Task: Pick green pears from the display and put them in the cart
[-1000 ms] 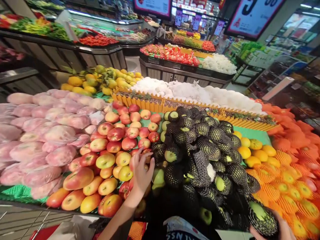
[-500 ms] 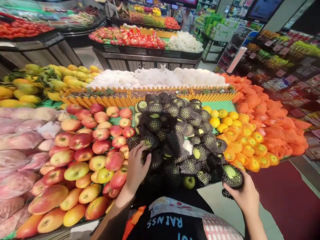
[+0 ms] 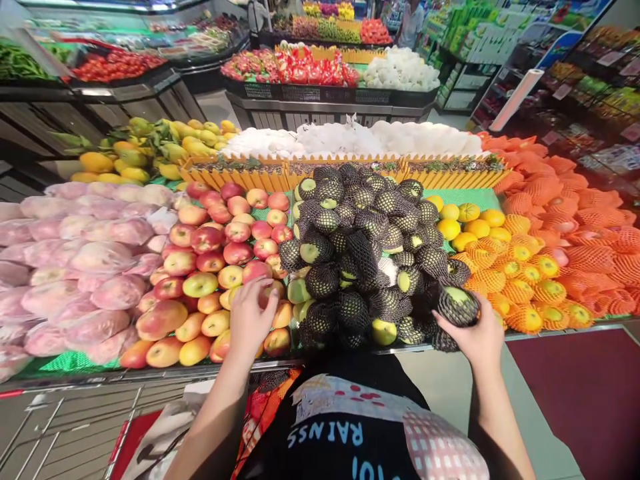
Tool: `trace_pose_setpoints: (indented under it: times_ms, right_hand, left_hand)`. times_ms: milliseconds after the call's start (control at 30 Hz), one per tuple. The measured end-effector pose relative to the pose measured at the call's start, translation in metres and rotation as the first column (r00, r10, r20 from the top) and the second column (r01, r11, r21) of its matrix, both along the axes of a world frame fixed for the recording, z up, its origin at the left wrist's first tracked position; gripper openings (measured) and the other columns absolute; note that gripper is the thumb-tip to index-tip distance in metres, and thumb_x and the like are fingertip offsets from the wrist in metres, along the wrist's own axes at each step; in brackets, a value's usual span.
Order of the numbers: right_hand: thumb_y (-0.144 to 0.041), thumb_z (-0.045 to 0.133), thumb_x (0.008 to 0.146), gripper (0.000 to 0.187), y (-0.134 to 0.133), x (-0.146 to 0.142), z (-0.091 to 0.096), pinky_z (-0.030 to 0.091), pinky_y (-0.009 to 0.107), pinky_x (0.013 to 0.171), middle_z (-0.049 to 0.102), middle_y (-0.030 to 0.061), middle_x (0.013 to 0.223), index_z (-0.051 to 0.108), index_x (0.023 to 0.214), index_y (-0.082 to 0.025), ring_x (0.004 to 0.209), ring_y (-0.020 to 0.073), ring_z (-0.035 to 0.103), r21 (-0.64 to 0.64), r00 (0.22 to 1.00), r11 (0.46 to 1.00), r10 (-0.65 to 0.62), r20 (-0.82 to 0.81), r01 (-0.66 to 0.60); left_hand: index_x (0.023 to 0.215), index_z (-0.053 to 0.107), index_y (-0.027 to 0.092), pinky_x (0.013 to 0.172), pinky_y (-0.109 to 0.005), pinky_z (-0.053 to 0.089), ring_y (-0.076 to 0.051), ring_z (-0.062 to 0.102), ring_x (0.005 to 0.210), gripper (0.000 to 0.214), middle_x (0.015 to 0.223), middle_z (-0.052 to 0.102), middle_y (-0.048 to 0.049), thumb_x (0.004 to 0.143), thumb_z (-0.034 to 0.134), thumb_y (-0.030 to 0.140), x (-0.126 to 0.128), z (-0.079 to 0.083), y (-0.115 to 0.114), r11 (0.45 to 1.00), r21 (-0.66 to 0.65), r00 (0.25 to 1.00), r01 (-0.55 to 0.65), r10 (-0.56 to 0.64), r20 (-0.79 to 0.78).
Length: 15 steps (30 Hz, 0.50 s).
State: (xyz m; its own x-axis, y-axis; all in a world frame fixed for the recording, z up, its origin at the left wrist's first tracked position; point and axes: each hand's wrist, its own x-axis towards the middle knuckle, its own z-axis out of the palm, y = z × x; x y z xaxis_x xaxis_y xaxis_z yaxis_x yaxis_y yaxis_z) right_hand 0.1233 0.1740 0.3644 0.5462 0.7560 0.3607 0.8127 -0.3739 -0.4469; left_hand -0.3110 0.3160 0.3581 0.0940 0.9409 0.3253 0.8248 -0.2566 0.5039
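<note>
A heap of green apples in black foam nets [image 3: 365, 257] fills the middle of the fruit stand. My right hand [image 3: 475, 337] is closed round one netted green apple [image 3: 457, 305] at the heap's front right edge. My left hand [image 3: 249, 320] rests with fingers spread on the red and yellow apples [image 3: 220, 267] at the front, just left of the netted heap. It holds nothing that I can see.
Pink bagged fruit [image 3: 75, 267] lies at the left. Orange-netted fruit [image 3: 550, 240] lies at the right. A yellow picket divider [image 3: 350, 170] backs the stand. A shopping cart [image 3: 125, 433] stands below left. A dark red mat [image 3: 580, 393] covers the floor at right.
My left hand moved off the black-netted apples and down onto the red and yellow apples. My right hand carried its netted apple up against the heap's right edge.
</note>
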Motion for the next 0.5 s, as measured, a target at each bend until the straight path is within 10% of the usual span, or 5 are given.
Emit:
trace_pose_setpoints:
  times_ms: [267, 500]
  right_hand:
    - [-0.061, 0.078, 0.069, 0.081, 0.133, -0.035, 0.026, 0.056, 0.045, 0.081, 0.072, 0.0169, 0.120, 0.051, 0.135, -0.021, 0.103, 0.0395, 0.070, -0.345, 0.959, 0.905, 0.279, 0.043, -0.248]
    - [-0.059, 0.081, 0.069, 0.088, 0.167, -0.040, -0.002, 0.056, 0.046, 0.081, 0.070, 0.0209, 0.121, 0.048, 0.138, -0.016, 0.102, 0.0397, 0.070, -0.566, 0.957, 0.793, 0.288, 0.025, -0.224]
  left_hand:
    - [0.138, 0.051, 0.010, 0.107, -0.051, 0.044, -0.037, 0.053, 0.132, 0.054, 0.143, 0.058, -0.0191, 0.086, 0.059, 0.021, 0.031, -0.045, -0.008, 0.974, -0.135, 0.957, 0.182, -0.207, -0.201]
    - [0.137, 0.053, 0.008, 0.108, -0.049, 0.046, -0.038, 0.058, 0.128, 0.062, 0.142, 0.059, -0.0221, 0.079, 0.070, 0.020, 0.041, -0.065, 0.018, 0.962, -0.185, 0.937, 0.201, -0.244, -0.251]
